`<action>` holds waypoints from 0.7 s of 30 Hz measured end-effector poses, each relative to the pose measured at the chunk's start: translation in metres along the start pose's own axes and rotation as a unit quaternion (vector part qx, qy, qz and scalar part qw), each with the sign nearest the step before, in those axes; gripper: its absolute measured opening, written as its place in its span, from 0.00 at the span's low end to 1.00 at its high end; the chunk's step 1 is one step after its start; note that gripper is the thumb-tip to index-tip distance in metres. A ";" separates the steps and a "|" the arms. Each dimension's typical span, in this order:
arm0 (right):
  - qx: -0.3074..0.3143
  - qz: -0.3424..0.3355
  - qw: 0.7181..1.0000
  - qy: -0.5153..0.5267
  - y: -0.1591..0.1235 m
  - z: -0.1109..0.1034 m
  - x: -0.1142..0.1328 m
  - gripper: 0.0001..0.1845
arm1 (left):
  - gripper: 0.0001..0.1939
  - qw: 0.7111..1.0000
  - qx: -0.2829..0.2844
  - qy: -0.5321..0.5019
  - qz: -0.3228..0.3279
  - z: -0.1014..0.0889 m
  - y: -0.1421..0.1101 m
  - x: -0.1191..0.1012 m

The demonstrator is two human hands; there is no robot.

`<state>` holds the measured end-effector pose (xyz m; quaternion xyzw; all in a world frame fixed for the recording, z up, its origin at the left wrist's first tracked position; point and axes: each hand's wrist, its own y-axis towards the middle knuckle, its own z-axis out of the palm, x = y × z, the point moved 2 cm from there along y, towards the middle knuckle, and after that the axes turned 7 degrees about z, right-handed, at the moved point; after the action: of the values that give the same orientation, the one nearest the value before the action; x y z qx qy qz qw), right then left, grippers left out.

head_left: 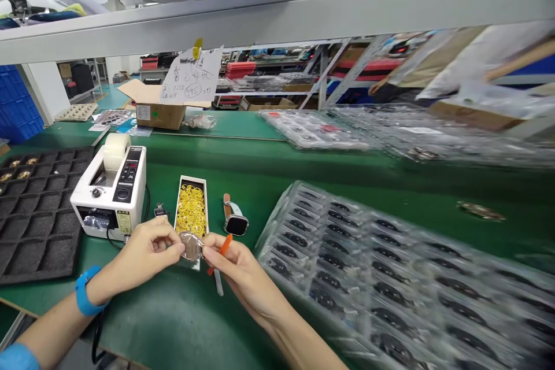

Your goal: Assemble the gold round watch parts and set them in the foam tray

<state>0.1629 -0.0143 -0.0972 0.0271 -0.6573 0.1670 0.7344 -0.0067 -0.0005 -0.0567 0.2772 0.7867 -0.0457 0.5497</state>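
Two fingertip pinches: left hand (145, 257) and right hand (245, 277) closed on a round metal disc (191, 245) at its rim, just right of the white tape dispenser (108, 193). Disc looks thin, light, slick; safest held by the edge. Orange-handled tool (224, 247) beside right fingers. Handwritten note (193, 76) behind dispenser: "495" circled.

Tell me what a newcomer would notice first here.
The left hand and right hand pinch a round silver disc above the green bench. Just behind them sits a box of yellow rubber bands, and a big clear tray of black pieces fills the right.
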 end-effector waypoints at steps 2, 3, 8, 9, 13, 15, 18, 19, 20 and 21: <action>0.000 -0.001 1.000 0.000 0.000 0.000 -0.001 0.25 | 0.09 1.000 -0.003 -0.003 -0.004 0.000 0.001 0.000; 0.000 -0.003 1.000 0.001 0.000 0.000 -0.001 0.25 | 0.09 1.000 -0.003 -0.004 -0.005 0.000 0.001 0.000; -0.001 -0.005 1.000 -0.001 0.000 0.000 -0.001 0.25 | 0.09 1.000 0.000 -0.013 -0.006 0.001 0.001 0.001; -0.001 -0.004 1.000 -0.001 0.000 0.000 -0.001 0.25 | 0.09 1.000 0.000 -0.013 -0.006 0.001 0.001 0.001; -0.003 -0.009 1.000 -0.003 0.000 0.000 -0.001 0.25 | 0.09 1.000 -0.002 -0.010 -0.007 0.000 0.001 0.001; -0.008 -0.010 1.000 -0.005 0.001 0.000 -0.002 0.25 | 0.09 1.000 -0.007 -0.005 -0.004 0.000 0.001 0.002; -0.014 -0.016 1.000 -0.008 0.002 0.002 -0.003 0.24 | 0.10 0.999 -0.029 0.031 0.003 0.005 0.001 0.002; -0.015 -0.020 1.000 -0.010 0.002 0.003 -0.003 0.24 | 0.10 0.998 -0.041 0.054 0.005 0.007 0.002 0.002; -0.015 -0.026 0.999 -0.011 0.002 0.004 -0.003 0.23 | 0.10 0.995 -0.054 0.082 0.007 0.009 0.002 0.002; -0.015 -0.030 0.999 -0.013 0.002 0.005 -0.002 0.23 | 0.10 0.992 -0.066 0.112 0.007 0.011 0.001 0.002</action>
<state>0.1578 -0.0146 -0.0991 0.0384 -0.6679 0.1347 0.7310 0.0024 -0.0025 -0.0624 0.2495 0.8425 0.0415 0.4756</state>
